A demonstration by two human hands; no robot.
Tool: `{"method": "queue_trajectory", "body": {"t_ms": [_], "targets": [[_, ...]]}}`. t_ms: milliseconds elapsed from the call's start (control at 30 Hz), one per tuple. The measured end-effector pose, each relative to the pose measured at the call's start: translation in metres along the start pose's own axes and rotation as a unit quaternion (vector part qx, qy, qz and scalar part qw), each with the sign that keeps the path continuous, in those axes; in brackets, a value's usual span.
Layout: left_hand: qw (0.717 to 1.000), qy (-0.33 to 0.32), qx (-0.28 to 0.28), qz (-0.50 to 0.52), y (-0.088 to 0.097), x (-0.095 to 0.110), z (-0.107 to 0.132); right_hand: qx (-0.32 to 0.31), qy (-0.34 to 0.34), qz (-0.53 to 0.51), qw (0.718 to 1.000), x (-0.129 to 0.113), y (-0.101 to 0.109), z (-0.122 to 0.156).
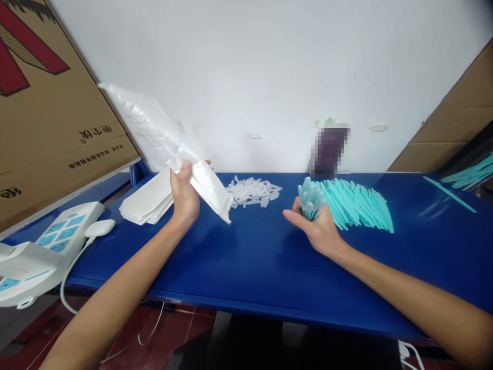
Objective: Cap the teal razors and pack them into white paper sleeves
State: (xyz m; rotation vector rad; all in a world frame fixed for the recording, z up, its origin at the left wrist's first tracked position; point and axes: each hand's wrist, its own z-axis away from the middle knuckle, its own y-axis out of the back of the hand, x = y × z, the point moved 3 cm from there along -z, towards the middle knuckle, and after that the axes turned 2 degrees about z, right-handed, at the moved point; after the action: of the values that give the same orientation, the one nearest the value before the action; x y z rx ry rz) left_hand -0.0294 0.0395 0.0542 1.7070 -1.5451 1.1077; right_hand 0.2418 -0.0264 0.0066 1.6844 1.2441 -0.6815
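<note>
My left hand (pixel 185 195) is closed on a white plastic bag (pixel 162 139), which it holds up at a slant above the blue table (pixel 246 267). My right hand (pixel 318 226) is closed around a bunch of teal plastic sticks (pixel 311 198), resting on the table. Right beside that hand a row of teal sticks (pixel 356 205) lies fanned out. A small pile of clear plastic pieces (pixel 252 191) sits between my two hands, farther back. A stack of white bags (pixel 148 200) lies to the left of my left hand.
A white machine with teal buttons (pixel 50 241) and a cable stands at the left edge. Cardboard boxes lean at the left (pixel 46 113) and at the right (pixel 458 123). More teal sticks (pixel 468 177) lie at the far right. A white wall runs behind the table.
</note>
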Motion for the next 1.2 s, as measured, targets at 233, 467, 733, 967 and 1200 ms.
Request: {"method": "queue_trajectory", "body": {"t_ms": [233, 467, 733, 967, 1200], "targets": [[0.976, 0.168, -0.024, 0.133, -0.028, -0.025, 0.019, -0.149, -0.041, 0.255, 0.955, -0.017, -0.017, -0.001], [0.955, 0.228, 0.000, 0.191, -0.044, -0.039, 0.042, -0.245, -0.032, 0.443, 0.862, -0.017, -0.028, -0.003], [0.935, 0.239, -0.064, 0.254, -0.051, -0.037, 0.055, -0.254, -0.121, 0.345, 0.896, -0.051, -0.004, -0.042], [0.851, 0.346, -0.261, 0.298, -0.060, -0.031, 0.069, -0.320, 0.051, 0.468, 0.822, -0.101, 0.008, -0.072], [0.815, 0.321, -0.390, 0.283, -0.060, -0.025, 0.076, -0.358, 0.133, 0.470, 0.796, -0.131, 0.021, -0.096]]}}
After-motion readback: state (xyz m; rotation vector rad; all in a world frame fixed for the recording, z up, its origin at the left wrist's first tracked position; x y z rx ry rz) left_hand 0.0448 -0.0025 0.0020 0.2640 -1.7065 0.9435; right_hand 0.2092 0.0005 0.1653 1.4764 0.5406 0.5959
